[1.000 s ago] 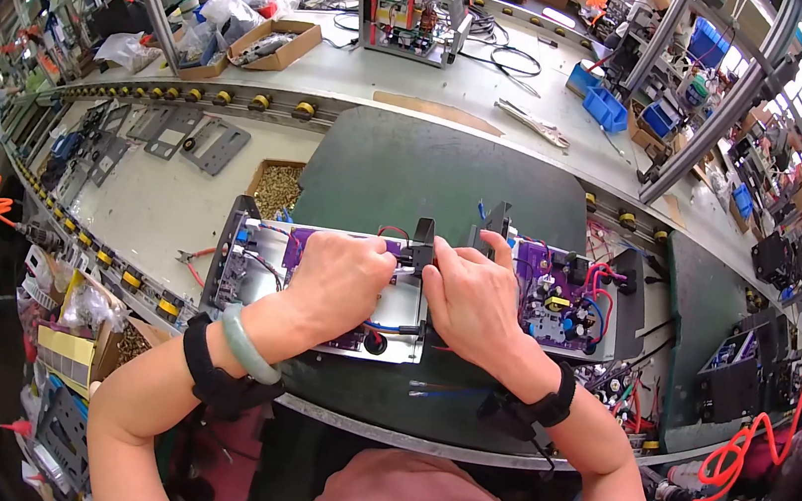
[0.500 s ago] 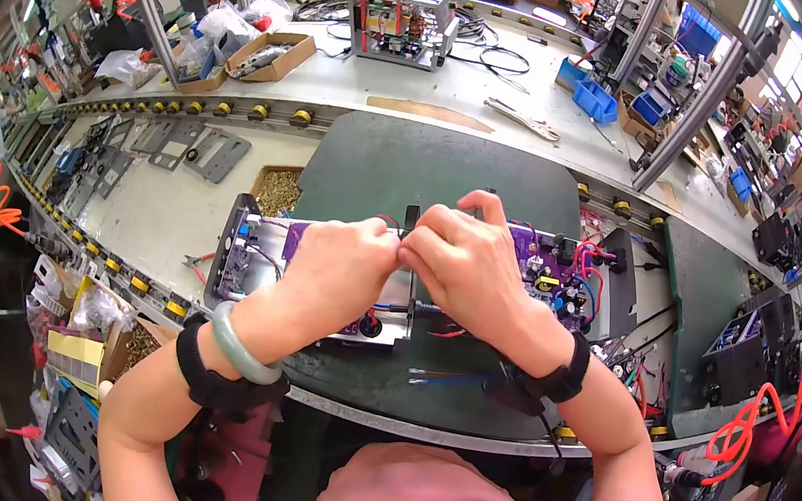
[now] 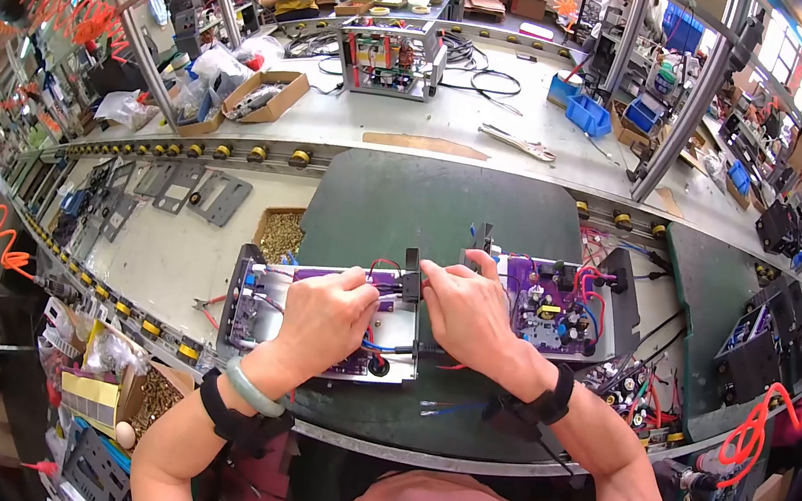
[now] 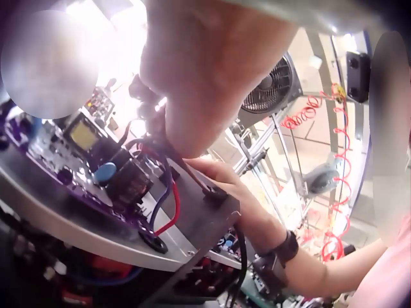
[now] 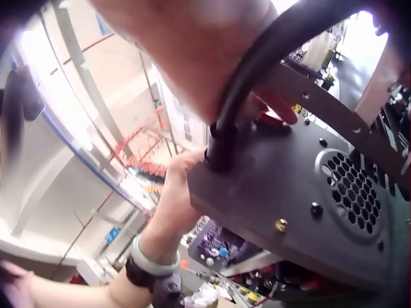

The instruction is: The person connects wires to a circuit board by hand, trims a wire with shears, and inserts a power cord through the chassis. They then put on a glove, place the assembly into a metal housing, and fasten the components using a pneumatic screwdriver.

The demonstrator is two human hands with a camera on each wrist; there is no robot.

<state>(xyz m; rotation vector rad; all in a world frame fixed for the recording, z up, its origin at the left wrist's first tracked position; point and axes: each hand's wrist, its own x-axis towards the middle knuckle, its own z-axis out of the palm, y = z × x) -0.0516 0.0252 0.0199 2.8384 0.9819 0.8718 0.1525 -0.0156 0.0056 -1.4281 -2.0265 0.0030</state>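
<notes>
Nearest, dark straps circle both wrists, a pale green bangle (image 3: 254,391) beside the left strap. The left hand (image 3: 324,319) has its fingers curled, pinching thin dark leads (image 3: 386,290) just inside an upright dark metal end panel (image 3: 411,278). The right hand (image 3: 470,311) meets that panel from the other side, fingers bent and partly raised; whether it grips the edge or only presses on it, I cannot tell. The open metal chassis with a purple circuit board (image 3: 401,336) that they work at lies on the dark green desk mat (image 3: 341,409), nearer the person's left. The step in hand looks like seating or guiding leads where they pass the panel; the next move seems to call for a steady panel and a light pull or push that does not strain the wires.

Just beyond the right hand lies a second open chassis with a purple board (image 3: 554,307); farther, a cardboard box of small brass-coloured parts (image 3: 280,234), and, across the roller rail, an open-framed electronic unit (image 3: 390,57).

Only the right wrist view shows the panel's outer face, with a honeycomb vent (image 5: 352,192) and a thick black cable (image 5: 247,77) entering a collar; the left wrist view instead gives the inner side, where red and blue wires (image 4: 172,208) bend down by the board
</notes>
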